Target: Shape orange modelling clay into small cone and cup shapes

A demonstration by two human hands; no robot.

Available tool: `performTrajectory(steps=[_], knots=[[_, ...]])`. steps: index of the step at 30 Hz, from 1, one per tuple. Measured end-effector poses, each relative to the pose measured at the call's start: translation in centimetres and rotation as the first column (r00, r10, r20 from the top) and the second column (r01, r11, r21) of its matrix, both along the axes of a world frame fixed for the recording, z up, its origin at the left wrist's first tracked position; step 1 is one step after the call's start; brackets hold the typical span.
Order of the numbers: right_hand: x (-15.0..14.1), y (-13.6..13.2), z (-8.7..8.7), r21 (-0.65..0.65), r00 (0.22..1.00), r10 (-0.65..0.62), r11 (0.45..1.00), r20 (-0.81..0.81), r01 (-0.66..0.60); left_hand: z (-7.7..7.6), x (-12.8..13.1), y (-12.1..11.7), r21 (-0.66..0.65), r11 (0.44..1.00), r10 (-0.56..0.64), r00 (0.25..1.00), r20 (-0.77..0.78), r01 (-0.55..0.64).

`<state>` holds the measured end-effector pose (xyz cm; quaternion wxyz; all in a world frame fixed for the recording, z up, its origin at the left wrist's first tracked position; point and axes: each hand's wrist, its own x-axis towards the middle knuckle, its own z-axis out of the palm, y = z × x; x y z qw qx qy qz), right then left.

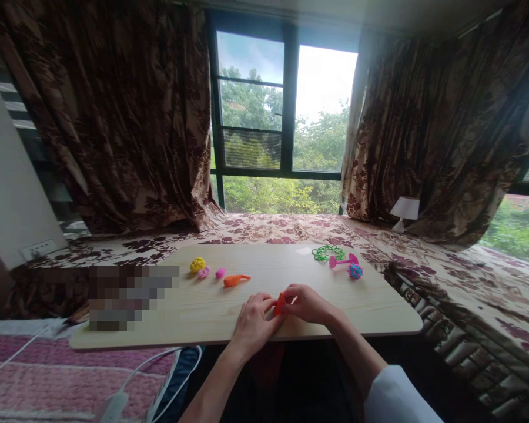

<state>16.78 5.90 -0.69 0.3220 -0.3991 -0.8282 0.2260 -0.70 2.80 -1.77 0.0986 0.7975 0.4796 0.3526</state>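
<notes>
Near the front edge of the table [357, 311], my left hand [256, 317] and my right hand [308, 302] meet over a small orange-red piece [280, 302]. The fingers of both hands pinch it from either side. It looks soft, but its kind is not clear, and the fingers cover much of it. Just beyond my left hand lies an orange carrot-shaped thing [234, 281] with a thin tail pointing right. Farther left are a small magenta lump [220, 273], a pale pink lump [204, 272] and a bumpy yellow lump [197, 264].
At the table's back right lie a tangled green string [328, 253], a pink dumbbell-shaped thing [344, 261] and a blue-and-pink knobbly ball [355, 271]. A blurred-out patch [119, 299] hides the left end. A white lamp [404, 212] stands on the window ledge; a white cable [158, 355] hangs at front left.
</notes>
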Motion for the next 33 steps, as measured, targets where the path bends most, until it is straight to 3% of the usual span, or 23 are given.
performTrajectory(steps=[6, 10, 15, 33], knots=[[0.8, 0.7, 1.1, -0.006, 1.0, -0.015, 1.0, -0.022, 0.015, -0.3, -0.1, 0.3, -0.001, 1.0, -0.001, 1.0, -0.005, 0.001], [0.0, 0.9, 0.9, 0.01, 0.999, 0.027, 1.0, 0.017, -0.028, -0.5, -0.1, 0.4, 0.005, 1.0, 0.006, 1.0, 0.004, -0.006], [-0.4, 0.7, 0.4, 0.016, 0.999, -0.05, 0.999, -0.009, 0.05, -0.4, -0.1, 0.3, 0.0, 1.0, 0.02, 0.999, 0.031, -0.02], [-0.3, 0.6, 1.4, 0.021, 1.0, -0.023, 0.999, -0.016, 0.024, -0.1, -0.1, -0.1, 0.017, 1.0, 0.015, 1.0, 0.009, -0.015]])
